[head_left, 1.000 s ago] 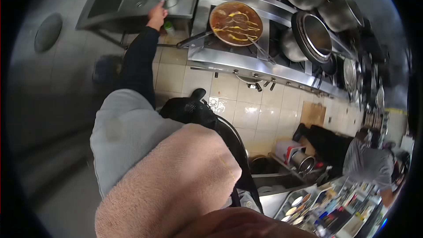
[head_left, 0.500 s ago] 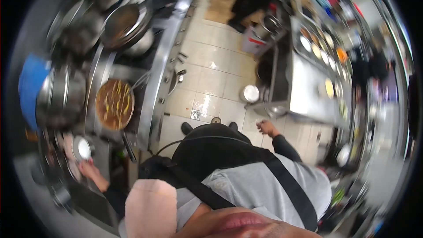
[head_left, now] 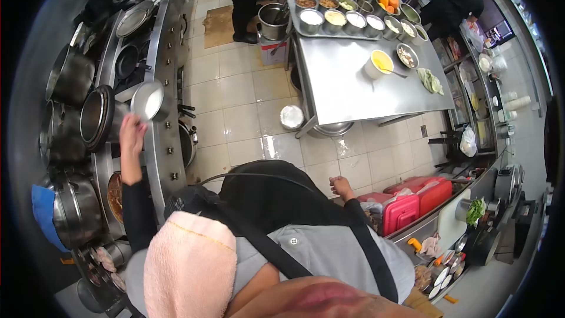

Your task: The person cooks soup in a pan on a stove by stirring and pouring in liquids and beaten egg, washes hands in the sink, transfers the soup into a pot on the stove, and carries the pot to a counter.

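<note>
My left hand [head_left: 134, 132] reaches over the stove, closed at the near edge of a metal container [head_left: 152, 101] with something white inside. Below my left forearm, a pan of red-brown sauce [head_left: 115, 197] shows only in part, the arm covering the rest. Just left of the hand, a dark round pan [head_left: 97, 116] sits on top of a pot. My right hand [head_left: 341, 187] hangs low over the tiled floor with its fingers curled. A faint thin line shows at its fingertips, too fine to make out.
A steel table [head_left: 347, 91] holds a tub of yellow liquid [head_left: 378, 65], a green cloth [head_left: 430, 81] and several ingredient tins. Red containers [head_left: 406, 209] stand low at right. A white bucket [head_left: 291, 117] is on the floor. Two people stand farther off.
My left hand has carried the metal container from beside the sauce pan forward along the stove. The view has turned right, showing more of the steel table. My right hand stays low, fingers curled.
</note>
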Demonstrator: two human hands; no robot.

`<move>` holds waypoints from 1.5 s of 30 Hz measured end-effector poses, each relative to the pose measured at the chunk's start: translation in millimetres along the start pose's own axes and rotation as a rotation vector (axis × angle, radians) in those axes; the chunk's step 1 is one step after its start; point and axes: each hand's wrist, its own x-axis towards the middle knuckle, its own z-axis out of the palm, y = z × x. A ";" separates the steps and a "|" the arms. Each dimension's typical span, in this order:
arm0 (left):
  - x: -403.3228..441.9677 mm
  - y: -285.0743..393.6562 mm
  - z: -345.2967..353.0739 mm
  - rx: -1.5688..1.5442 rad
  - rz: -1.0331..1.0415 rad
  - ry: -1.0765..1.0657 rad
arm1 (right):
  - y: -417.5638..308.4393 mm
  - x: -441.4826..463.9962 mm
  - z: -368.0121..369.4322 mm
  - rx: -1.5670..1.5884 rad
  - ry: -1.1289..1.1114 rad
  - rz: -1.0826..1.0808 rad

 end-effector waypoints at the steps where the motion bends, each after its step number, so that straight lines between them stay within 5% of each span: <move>1: 27.4 -8.2 36.9 0.028 -0.038 -0.088 | 1.5 -4.8 -10.7 0.044 0.041 0.016; 9: 208.2 -53.0 354.5 -0.032 -0.068 -0.312 | 39.1 -7.7 -60.8 0.452 0.251 -0.080; 13: 310.5 -86.5 501.3 -0.072 -0.063 -0.389 | 18.7 -55.1 -22.4 0.589 0.502 0.090; 16: 422.2 -144.0 586.4 -0.070 0.007 -0.710 | 28.3 -78.0 29.3 0.681 0.582 0.137; 19: 484.4 -171.4 656.3 0.018 -0.164 -0.751 | 31.7 -82.4 84.2 0.586 0.574 0.150; 22: 539.7 -210.5 694.0 0.346 0.101 -0.917 | -3.5 -93.8 131.8 0.610 0.640 0.161; 23: 491.7 -188.0 702.4 0.126 -0.250 -0.740 | 13.8 -80.5 152.5 0.561 0.650 0.115; 24: 495.2 -194.4 706.4 0.114 -0.264 -0.711 | 20.1 -72.9 169.8 0.502 0.652 0.061; 27: 478.2 -199.0 703.8 0.188 -0.200 -0.594 | -29.0 -82.0 176.0 0.883 0.660 0.336; 33: 431.6 -178.1 680.8 0.215 -0.270 -0.625 | -43.0 -79.9 142.8 0.841 0.752 0.358; 36: 406.8 -183.3 661.8 0.344 -0.207 -0.547 | -4.5 -55.4 121.2 0.229 0.954 0.250; 38: 397.2 -184.6 619.5 0.403 -0.110 -0.531 | -8.2 -51.8 99.7 -0.117 0.806 0.191; 40: 391.3 -230.5 558.2 0.450 0.145 -0.748 | 28.0 -18.5 90.0 0.284 0.821 0.151; 41: 362.8 -241.9 522.7 0.359 0.060 -0.733 | 40.5 -8.0 86.4 -0.014 0.863 -0.038; 42: 326.9 -274.1 481.7 0.147 0.284 -0.752 | 18.5 -12.5 62.1 0.220 0.514 0.199; 43: 310.9 -291.9 446.3 0.426 0.205 -0.650 | 12.7 -4.7 39.8 0.244 0.400 0.225; 44: 286.1 -323.1 406.8 0.749 0.479 -0.544 | 19.3 6.8 18.7 0.240 0.329 0.203; 45: 206.5 -287.2 394.6 0.765 0.356 -0.500 | 19.1 18.7 -12.7 0.198 0.267 0.189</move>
